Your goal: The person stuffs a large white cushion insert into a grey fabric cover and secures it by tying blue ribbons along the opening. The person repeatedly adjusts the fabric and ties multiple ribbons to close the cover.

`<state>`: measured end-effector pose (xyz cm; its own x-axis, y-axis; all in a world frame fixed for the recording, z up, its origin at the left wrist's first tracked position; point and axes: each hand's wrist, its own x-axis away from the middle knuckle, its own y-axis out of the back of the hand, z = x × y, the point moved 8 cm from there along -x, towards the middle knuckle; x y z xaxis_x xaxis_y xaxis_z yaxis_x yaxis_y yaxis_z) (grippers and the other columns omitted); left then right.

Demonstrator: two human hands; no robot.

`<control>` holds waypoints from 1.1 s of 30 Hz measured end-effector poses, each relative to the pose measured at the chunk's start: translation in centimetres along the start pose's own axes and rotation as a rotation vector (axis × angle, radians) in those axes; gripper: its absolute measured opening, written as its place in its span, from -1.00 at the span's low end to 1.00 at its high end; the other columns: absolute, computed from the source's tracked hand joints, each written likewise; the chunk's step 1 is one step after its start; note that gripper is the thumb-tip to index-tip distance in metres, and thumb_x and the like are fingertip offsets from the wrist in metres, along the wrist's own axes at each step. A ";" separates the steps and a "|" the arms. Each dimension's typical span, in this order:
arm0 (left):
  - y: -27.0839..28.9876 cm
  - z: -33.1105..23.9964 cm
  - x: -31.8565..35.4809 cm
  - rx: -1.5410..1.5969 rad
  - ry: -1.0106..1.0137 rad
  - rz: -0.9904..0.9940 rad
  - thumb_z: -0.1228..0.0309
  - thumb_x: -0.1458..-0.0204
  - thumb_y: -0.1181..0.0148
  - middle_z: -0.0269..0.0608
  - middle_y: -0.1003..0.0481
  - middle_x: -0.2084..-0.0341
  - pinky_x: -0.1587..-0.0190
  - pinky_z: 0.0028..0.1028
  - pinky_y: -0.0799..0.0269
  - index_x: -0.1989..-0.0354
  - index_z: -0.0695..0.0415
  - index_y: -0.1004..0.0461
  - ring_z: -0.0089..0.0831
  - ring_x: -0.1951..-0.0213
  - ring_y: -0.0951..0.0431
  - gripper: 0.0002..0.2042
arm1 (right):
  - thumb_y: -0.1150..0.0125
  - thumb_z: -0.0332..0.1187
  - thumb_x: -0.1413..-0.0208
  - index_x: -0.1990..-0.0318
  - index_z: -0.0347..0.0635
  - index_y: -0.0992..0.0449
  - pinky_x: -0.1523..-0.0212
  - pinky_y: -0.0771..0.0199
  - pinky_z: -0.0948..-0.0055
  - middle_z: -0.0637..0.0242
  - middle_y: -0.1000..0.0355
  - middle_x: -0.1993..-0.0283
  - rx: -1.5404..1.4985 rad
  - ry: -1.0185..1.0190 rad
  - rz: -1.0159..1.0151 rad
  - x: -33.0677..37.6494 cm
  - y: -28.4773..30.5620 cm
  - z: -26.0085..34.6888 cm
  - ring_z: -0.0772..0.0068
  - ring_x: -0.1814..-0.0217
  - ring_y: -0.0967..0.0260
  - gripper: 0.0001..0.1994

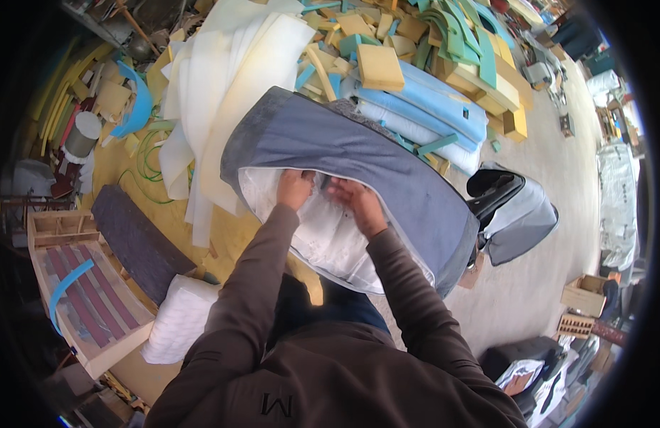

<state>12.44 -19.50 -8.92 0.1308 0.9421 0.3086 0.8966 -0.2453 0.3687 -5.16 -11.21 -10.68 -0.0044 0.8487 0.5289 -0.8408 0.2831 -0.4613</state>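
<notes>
A large blue-grey fabric cushion cover lies in front of me, its near side opened to show a white inner layer. My left hand is at the upper edge of the opening, with its fingers curled on the fabric. Just to its right, my right hand reaches over the white layer, fingers stretched toward the left hand and slightly apart. A small dark patch shows between the two hands; I cannot tell what it is.
Behind the cover are piled yellow and green foam offcuts, white foam sheets and blue rolls. A wooden frame with straps stands at left, beside a dark curved cushion. A grey and black seat piece lies on the right floor.
</notes>
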 end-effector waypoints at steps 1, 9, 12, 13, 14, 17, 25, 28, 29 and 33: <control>0.1 -0.2 0.4 -0.027 -0.001 0.060 0.30 -0.28 -0.17 -0.10 -0.60 0.49 0.36 -0.30 -0.53 0.18 0.24 -0.58 -0.39 0.45 -0.63 -0.78 | -0.04 -0.17 -0.46 -0.18 -0.26 -0.56 -0.15 -0.53 0.28 0.18 -0.60 -0.15 0.100 0.042 -0.018 0.0 0.6 1.2 0.27 -0.13 -0.58 -0.62; 0.9 -5.5 1.4 -0.274 -0.486 0.241 0.24 -0.30 -0.13 -0.13 -0.49 0.53 0.26 -0.27 -0.43 0.34 0.26 -0.46 -0.29 0.43 -0.51 -0.70 | -0.20 -0.20 -0.34 -0.09 -0.33 -0.62 -0.16 -0.49 0.26 0.06 -0.66 -0.01 0.708 0.331 -0.269 0.8 1.1 4.1 0.13 -0.09 -0.58 -0.63; 1.2 -7.7 0.8 -0.257 -0.718 0.176 0.25 -0.28 -0.14 -0.12 -0.49 0.51 0.24 -0.30 -0.40 0.36 0.27 -0.47 -0.28 0.41 -0.50 -0.70 | -0.22 -0.23 -0.31 -0.14 -0.24 -0.61 -0.20 -0.48 0.17 -0.05 -0.63 -0.04 0.877 0.451 -0.342 1.5 0.0 3.7 -0.08 -0.16 -0.55 -0.64; 1.6 -8.2 0.7 -0.251 -0.777 0.141 0.25 -0.27 -0.14 -0.12 -0.49 0.51 0.23 -0.31 -0.39 0.37 0.27 -0.47 -0.28 0.41 -0.49 -0.70 | -0.22 -0.24 -0.30 -0.16 -0.21 -0.60 -0.21 -0.47 0.14 -0.09 -0.61 -0.06 0.897 0.537 -0.338 1.9 -0.8 3.6 -0.15 -0.18 -0.53 -0.64; 1.5 -8.2 0.2 -0.176 -0.741 0.210 0.26 -0.27 -0.14 -0.13 -0.49 0.51 0.24 -0.32 -0.39 0.38 0.28 -0.47 -0.30 0.41 -0.49 -0.70 | -0.24 -0.24 -0.27 -0.17 -0.22 -0.59 -0.23 -0.46 0.11 -0.10 -0.59 -0.10 1.056 0.486 -0.355 1.7 -1.2 2.8 -0.17 -0.21 -0.51 -0.61; 1.2 -6.7 -1.6 0.081 -0.423 0.396 0.28 -0.26 -0.14 -0.21 -0.51 0.51 0.23 -0.40 -0.37 0.44 0.28 -0.47 -0.41 0.40 -0.48 -0.69 | -0.28 -0.25 -0.17 -0.26 -0.19 -0.53 -0.27 -0.44 0.00 -0.11 -0.53 -0.22 1.373 0.432 -0.380 1.7 -2.4 1.0 -0.20 -0.28 -0.46 -0.50; -0.7 -5.5 -3.4 0.273 -0.333 0.441 0.28 -0.25 -0.05 -0.28 -0.48 0.53 0.21 -0.41 -0.38 0.51 0.24 -0.44 -0.47 0.34 -0.48 -0.67 | -0.16 -0.31 -0.28 -0.06 -0.25 -0.49 -0.01 -0.46 -0.07 -0.22 -0.56 0.07 1.202 0.481 -0.471 2.7 -2.9 2.9 -0.37 -0.05 -0.49 -0.71; -1.3 -3.9 -3.3 0.371 -0.247 0.489 0.28 -0.29 -0.01 -0.26 -0.48 0.49 0.14 -0.41 -0.45 0.54 0.20 -0.40 -0.44 0.30 -0.53 -0.65 | -0.13 -0.32 -0.31 -0.01 -0.28 -0.50 0.00 -0.46 -0.05 -0.22 -0.56 0.08 1.145 0.479 -0.491 1.4 -3.2 3.8 -0.36 -0.04 -0.49 -0.75; -1.4 -3.4 -3.1 0.415 -0.222 0.510 0.28 -0.30 -0.01 -0.25 -0.49 0.48 0.12 -0.41 -0.47 0.54 0.18 -0.40 -0.43 0.30 -0.54 -0.65 | -0.12 -0.33 -0.31 0.00 -0.28 -0.50 -0.01 -0.46 -0.04 -0.21 -0.56 0.07 1.127 0.462 -0.488 0.5 -3.0 4.1 -0.35 -0.04 -0.49 -0.76; -1.3 -0.3 -2.1 0.593 0.128 0.556 0.31 -0.33 0.03 -0.24 -0.46 0.41 0.10 -0.38 -0.54 0.44 0.15 -0.40 -0.42 0.27 -0.53 -0.72 | -0.09 -0.26 -0.37 -0.05 -0.18 -0.57 -0.05 -0.50 -0.03 -0.11 -0.60 0.00 1.081 0.516 -0.448 -1.1 -2.0 5.1 -0.27 -0.08 -0.52 -0.74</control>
<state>10.82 -21.27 -9.80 0.6045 0.6769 0.4200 0.7944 -0.4730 -0.3811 -6.20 -14.98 -6.73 0.3975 0.9168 0.0387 -0.7259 0.2884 0.6244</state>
